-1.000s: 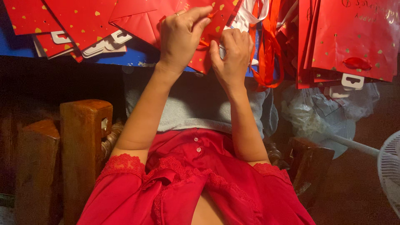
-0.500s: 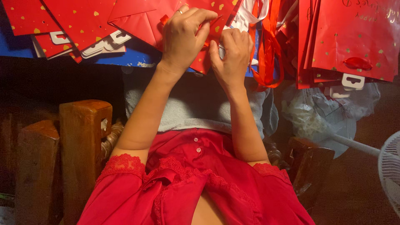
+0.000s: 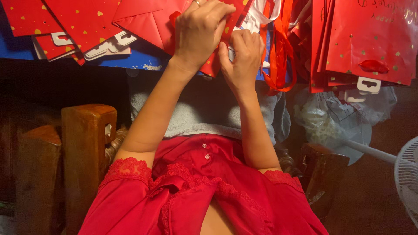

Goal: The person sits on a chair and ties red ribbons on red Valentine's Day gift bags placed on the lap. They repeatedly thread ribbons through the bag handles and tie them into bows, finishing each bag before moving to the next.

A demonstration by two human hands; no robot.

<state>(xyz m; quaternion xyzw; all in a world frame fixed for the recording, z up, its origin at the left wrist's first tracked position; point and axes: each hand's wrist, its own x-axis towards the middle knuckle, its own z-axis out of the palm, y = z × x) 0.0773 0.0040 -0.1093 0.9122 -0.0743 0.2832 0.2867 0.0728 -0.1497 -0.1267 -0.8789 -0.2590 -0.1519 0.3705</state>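
Observation:
Both hands work on one red paper bag (image 3: 150,19) with small gold hearts, lying at the edge of a blue table (image 3: 130,58). My left hand (image 3: 200,32) is curled over the bag's folded edge, fingers pinched on the paper. Just to its right, my right hand (image 3: 241,58) grips the same bag from below, thumb pressed up against the fold. What lies between the fingers is hidden by the hands.
Flat red bags with white plastic handle tabs (image 3: 106,43) lie at the left. More red bags (image 3: 370,39) and red ribbons (image 3: 278,52) hang at the right. A wooden chair arm (image 3: 87,143) stands left, clear plastic bags (image 3: 331,117) and a white fan (image 3: 407,174) right.
My left hand has closed further down over the bag's fold, its fingers curling in. The right hand has barely moved.

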